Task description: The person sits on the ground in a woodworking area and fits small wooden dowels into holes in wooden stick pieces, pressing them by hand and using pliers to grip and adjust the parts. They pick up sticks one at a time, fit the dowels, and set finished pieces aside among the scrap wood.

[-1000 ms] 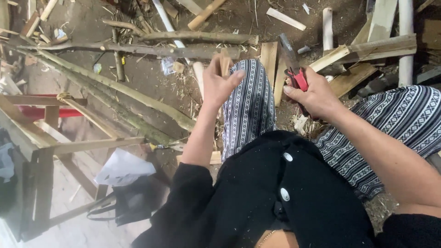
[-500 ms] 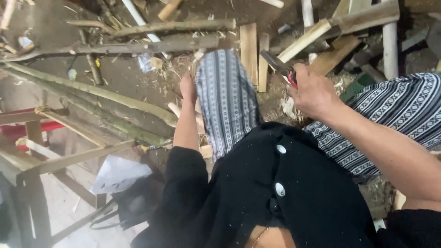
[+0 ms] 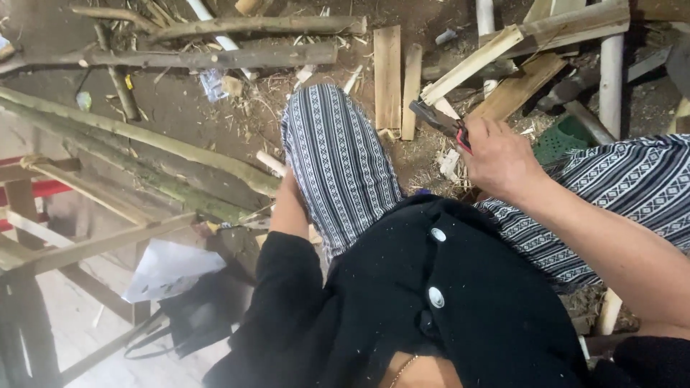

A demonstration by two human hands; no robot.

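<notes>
I see my right hand [image 3: 499, 158] clenched around a red-handled knife [image 3: 440, 121], blade pointing at the split planks [image 3: 394, 79] ahead. My left hand [image 3: 286, 188] is tucked behind the striped knee [image 3: 334, 154]; its grip I cannot tell. Bare dirt [image 3: 180, 108] lies leftward.

Free room and obstacles around the seated person. The right hand [image 3: 499, 154], closed on a dark-bladed, red-handled tool [image 3: 440, 120], has littered ground just ahead of it: two flat pale wooden planks [image 3: 395, 79] lie to its left, slanted light timber offcuts [image 3: 517, 43] and a white pipe [image 3: 611, 79] beyond. The left hand [image 3: 287, 188] is hidden behind the raised knee in striped patterned trousers [image 3: 334, 158]; long green bamboo poles [image 3: 144, 154] and a wooden frame [image 3: 93, 215] close its outer side. A strip of bare earth [image 3: 180, 100] between the poles and the grey branches [image 3: 215, 57] is open.
</notes>
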